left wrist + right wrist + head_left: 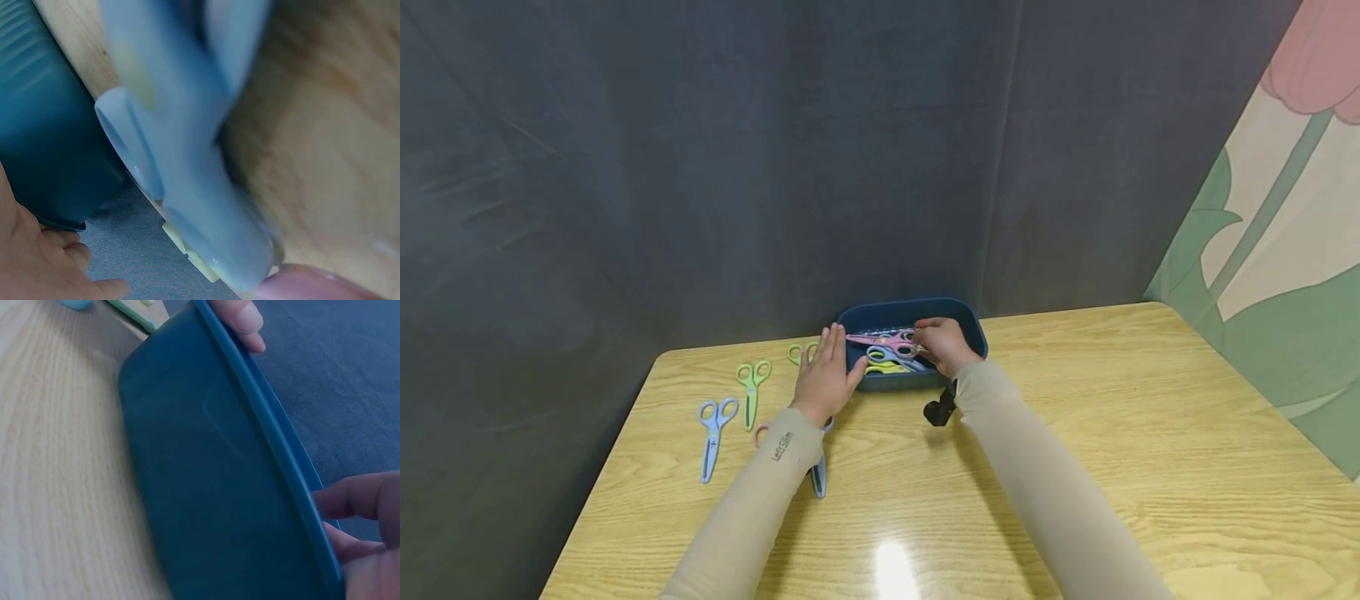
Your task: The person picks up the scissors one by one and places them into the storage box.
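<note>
While the blue box (898, 383) was touched by the left hand (822, 379), its fingers straight, pink scissors (880, 340) were pinched by the right hand (946, 344).

- And there it is in the head view, left of bottom centre: dark lettering (782, 447) on the beige left sleeve (741, 517), what looks like "LetsSlim"!
- It slants upward, just short of the cuff.
- Farther left, blue scissors (713, 439) show a tiny dark mark, too small to read.
</note>
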`<state>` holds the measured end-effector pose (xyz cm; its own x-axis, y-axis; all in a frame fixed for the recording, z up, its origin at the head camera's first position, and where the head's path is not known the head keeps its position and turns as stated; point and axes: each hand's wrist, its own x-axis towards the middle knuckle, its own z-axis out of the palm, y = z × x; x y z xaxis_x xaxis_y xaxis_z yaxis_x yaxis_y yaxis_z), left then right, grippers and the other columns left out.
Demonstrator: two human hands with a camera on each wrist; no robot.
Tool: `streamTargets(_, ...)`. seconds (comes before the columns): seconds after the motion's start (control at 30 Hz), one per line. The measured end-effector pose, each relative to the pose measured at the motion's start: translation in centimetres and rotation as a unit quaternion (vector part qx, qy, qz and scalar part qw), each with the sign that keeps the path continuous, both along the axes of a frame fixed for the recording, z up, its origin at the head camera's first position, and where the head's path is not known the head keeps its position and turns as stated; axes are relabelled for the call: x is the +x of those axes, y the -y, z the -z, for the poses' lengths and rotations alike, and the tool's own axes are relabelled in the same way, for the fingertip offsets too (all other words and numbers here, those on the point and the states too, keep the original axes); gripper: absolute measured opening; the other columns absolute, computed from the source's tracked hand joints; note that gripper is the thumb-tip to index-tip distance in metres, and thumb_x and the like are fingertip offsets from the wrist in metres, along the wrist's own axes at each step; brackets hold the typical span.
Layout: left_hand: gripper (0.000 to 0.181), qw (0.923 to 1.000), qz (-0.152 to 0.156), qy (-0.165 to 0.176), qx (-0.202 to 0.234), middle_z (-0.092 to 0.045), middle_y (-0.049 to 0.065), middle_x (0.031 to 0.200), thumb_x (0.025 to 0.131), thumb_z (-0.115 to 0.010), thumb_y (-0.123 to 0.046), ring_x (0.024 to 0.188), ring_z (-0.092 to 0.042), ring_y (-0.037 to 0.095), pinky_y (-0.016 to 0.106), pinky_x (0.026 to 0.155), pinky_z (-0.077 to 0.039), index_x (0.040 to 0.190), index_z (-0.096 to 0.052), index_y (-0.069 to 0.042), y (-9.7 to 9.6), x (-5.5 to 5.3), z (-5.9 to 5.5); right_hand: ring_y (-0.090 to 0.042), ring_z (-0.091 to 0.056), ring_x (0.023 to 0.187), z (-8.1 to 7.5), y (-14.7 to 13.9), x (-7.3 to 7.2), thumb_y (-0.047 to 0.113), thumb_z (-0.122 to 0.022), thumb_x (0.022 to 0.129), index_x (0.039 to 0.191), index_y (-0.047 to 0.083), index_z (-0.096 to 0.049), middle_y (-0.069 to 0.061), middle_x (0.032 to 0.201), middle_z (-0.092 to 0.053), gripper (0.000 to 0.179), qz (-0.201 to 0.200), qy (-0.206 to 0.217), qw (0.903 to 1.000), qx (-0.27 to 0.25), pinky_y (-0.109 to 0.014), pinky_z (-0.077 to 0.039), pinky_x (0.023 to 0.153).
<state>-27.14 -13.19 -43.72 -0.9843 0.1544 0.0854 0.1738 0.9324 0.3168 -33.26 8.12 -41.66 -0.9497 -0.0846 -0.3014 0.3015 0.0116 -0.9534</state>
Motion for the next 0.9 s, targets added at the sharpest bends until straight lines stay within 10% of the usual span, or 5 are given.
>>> streamTargets(0.2,0.079,0.9999,0.000,-0.002,-0.012,-0.008,0.013,0.169,0.107,-0.033,-0.056,0.156,-0.008,0.029,0.059,0.122,-0.009,0.162,-0.011,-0.003,0.1,-0.3,0.2,-0.033,-0.045,0.135,0.3,0.3,0.0,-0.007,-0.051,0.096,0.141,-0.013,-0.049,-0.025,0.149,-0.044,0.045,-0.003,-0.033,0.9993,0.016,-0.048,-0.042,0.110)
streamTargets(0.43,0.078,1.0000,0.003,-0.005,-0.008,-0.010,0.014,0.169,0.108,-0.035,-0.054,0.156,-0.008,0.029,0.060,0.122,-0.011,0.162,-0.012,-0.002,0.1,-0.1,0.2,-0.023,-0.051,0.091,0.4,0.7,0.5,-0.002,-0.053,0.095,0.131,-0.010,-0.060,-0.024,0.133,-0.057,0.037,0.013,-0.097,0.9887,0.114,-0.032,-0.046,0.076)
streamTargets(0.9,0.077,0.9995,-0.008,-0.006,-0.029,-0.014,0.013,0.169,0.107,-0.038,-0.053,0.156,-0.010,0.028,0.060,0.122,-0.008,0.162,-0.016,-0.004,0.1,-0.3,0.4,-0.036,-0.061,0.115,1.1,1.8,1.1,0.005,-0.059,0.095,0.130,-0.007,-0.063,-0.026,0.128,-0.062,0.037,-0.036,-0.261,0.9180,0.296,-0.049,-0.049,0.099)
